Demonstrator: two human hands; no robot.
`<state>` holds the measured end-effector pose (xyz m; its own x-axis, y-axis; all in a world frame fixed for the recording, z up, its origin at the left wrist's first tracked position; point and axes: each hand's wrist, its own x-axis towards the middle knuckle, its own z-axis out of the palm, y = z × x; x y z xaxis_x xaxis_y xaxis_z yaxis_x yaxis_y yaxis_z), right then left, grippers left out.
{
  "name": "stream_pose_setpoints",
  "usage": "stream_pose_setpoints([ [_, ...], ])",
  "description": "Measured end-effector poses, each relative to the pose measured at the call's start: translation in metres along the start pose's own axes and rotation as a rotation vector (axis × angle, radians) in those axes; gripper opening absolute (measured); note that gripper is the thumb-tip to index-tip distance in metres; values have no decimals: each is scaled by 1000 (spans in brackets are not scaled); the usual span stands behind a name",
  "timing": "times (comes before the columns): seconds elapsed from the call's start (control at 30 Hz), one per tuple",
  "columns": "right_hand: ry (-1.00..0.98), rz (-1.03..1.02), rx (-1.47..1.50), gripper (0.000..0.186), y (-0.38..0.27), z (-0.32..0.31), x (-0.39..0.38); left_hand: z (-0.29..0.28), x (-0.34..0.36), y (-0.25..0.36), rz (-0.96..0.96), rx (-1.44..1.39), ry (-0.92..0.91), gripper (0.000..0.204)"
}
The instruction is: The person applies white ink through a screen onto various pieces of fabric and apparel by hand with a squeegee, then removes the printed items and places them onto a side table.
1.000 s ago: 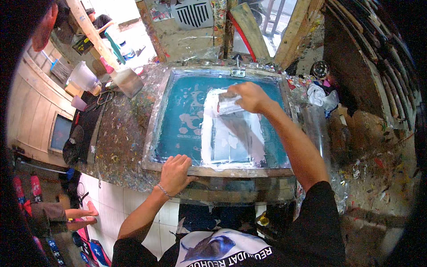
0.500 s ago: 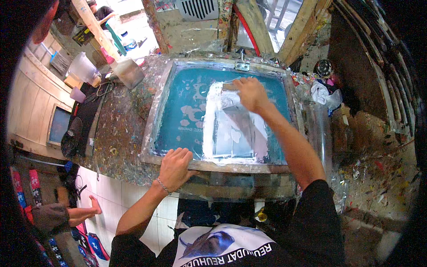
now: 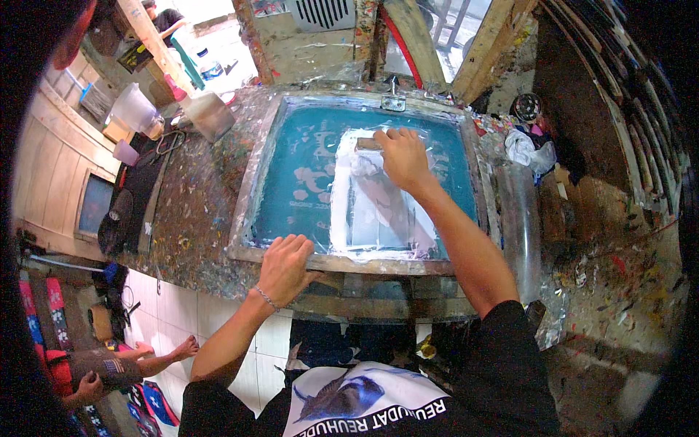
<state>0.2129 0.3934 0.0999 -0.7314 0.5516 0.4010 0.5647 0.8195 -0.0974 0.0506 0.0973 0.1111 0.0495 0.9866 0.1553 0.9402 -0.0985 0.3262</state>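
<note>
My right hand (image 3: 404, 156) grips a squeegee (image 3: 368, 143) near the back of a screen, above white ink (image 3: 341, 200) spread in a rectangle over teal mesh (image 3: 287, 186). The hand partly hides the squeegee. My left hand (image 3: 284, 266), bracelet at the wrist, is curled on the front rail of the screen's wooden frame (image 3: 258, 171), thumb toward the rail's underside. A metal clamp (image 3: 393, 102) sits on the back rail.
Paint-spattered bench (image 3: 189, 218) holds plastic containers (image 3: 207, 116) and tools at left, white rags (image 3: 524, 149) at right. Stacked screens or boards (image 3: 626, 109) lean at far right. A person (image 3: 164, 25) sits beyond the opening; another person's legs (image 3: 160, 360) are at lower left.
My right hand has shifted slightly with the squeegee, now less visible. My left hand stays on the rail. The view has shifted a little. The person at lower left has moved legs and hands.
</note>
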Motion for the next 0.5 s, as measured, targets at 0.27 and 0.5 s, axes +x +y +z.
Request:
stream_pose_setpoints([
  [0.27,120,-36,71,28,-8,-32,13,3,-6,-4,-26,22,-17,49],
  [0.5,9,19,-37,33,13,7,21,2,4,0,7,4,2,48],
])
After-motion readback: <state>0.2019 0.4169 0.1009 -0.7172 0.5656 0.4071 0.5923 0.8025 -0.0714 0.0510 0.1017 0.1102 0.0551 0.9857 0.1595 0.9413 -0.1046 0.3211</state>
